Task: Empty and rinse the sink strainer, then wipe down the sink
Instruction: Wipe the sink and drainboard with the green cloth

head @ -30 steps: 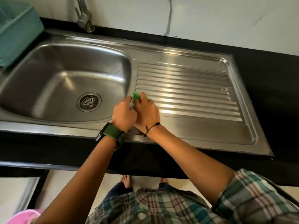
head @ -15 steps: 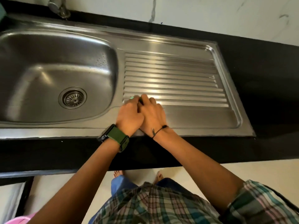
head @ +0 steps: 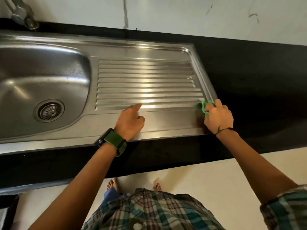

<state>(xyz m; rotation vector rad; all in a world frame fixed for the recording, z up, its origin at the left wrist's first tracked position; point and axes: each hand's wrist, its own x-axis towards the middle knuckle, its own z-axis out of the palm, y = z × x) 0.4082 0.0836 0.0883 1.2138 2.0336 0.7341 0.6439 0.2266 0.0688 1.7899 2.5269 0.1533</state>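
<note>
The steel sink (head: 49, 80) has its round strainer (head: 49, 111) seated in the drain of the basin at the left. A ribbed drainboard (head: 146, 80) stretches to the right. My right hand (head: 218, 116) grips a crumpled green cloth (head: 205, 107) at the drainboard's front right corner, by the raised rim. My left hand (head: 131, 121) rests on the flat front strip of the drainboard, with the index finger stretched out and the other fingers loosely curled, holding nothing. A green watch band is on that wrist.
The tap base (head: 25, 17) stands at the back left against the white marble wall. Black countertop (head: 257, 77) surrounds the sink and runs to the right. Below the counter edge are the pale floor and my bare feet (head: 114, 183).
The hands were together near the basin edge with the cloth between them. My right hand has swept the cloth right along the front of the drainboard to its corner; my left hand stayed behind.
</note>
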